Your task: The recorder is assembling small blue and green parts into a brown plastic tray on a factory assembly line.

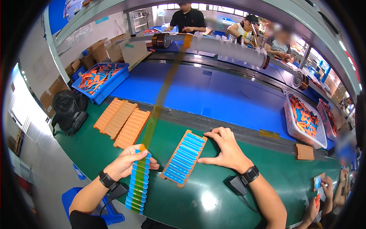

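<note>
My left hand [127, 161] is closed, thumb pressed onto a strip of slim blue pieces [138, 187] laid side by side and joined by translucent amber tape. From the thumb, the amber tape [157, 108] runs taut up and away to a roll [187, 40] on the bar overhead. Just right of the strip, a brown grooved rack [183, 182] lies tilted on the table, with a row of blue pieces in its grooves. My right hand [227, 150] is open, its thumb and fingertips spread along the rack's right edge and touching it.
Several grooved racks [131, 128] lie at left on the green table [244, 187]. A blue bin [100, 86] and a white basket [305, 122] hold orange and blue pieces. Black devices with cables [238, 186] hang at my wrists. Co-workers' hands [312, 208] are at lower right.
</note>
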A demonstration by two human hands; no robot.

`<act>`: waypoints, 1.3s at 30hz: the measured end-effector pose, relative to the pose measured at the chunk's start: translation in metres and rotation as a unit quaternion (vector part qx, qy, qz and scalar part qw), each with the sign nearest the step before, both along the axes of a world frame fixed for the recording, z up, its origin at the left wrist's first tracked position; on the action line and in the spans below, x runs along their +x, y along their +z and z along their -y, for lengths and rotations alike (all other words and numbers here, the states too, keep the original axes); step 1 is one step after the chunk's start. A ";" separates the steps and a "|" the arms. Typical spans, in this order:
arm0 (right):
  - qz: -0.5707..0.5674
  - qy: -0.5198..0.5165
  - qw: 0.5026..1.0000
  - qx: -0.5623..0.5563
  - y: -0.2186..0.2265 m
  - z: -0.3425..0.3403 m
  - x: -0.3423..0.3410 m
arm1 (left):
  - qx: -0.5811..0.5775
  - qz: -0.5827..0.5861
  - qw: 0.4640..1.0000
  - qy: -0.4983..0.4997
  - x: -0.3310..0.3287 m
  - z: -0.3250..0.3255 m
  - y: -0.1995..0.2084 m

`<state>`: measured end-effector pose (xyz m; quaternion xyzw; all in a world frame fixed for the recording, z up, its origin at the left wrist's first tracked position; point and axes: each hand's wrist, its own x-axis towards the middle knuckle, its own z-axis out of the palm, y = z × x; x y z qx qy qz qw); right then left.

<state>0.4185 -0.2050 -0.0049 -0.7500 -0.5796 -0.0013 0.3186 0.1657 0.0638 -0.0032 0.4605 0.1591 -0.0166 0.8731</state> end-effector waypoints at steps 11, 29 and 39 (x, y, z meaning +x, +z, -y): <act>-0.010 -0.044 0.999 -0.011 -0.003 0.003 0.003 | 0.177 -0.085 0.976 0.090 -0.046 -0.008 0.052; -0.017 -0.031 0.999 -0.004 0.000 0.000 0.002 | 0.158 -0.117 0.979 0.055 -0.044 0.012 0.033; 0.001 -0.023 1.000 0.004 -0.001 0.004 0.006 | 0.180 -0.129 0.971 0.092 -0.062 0.022 0.034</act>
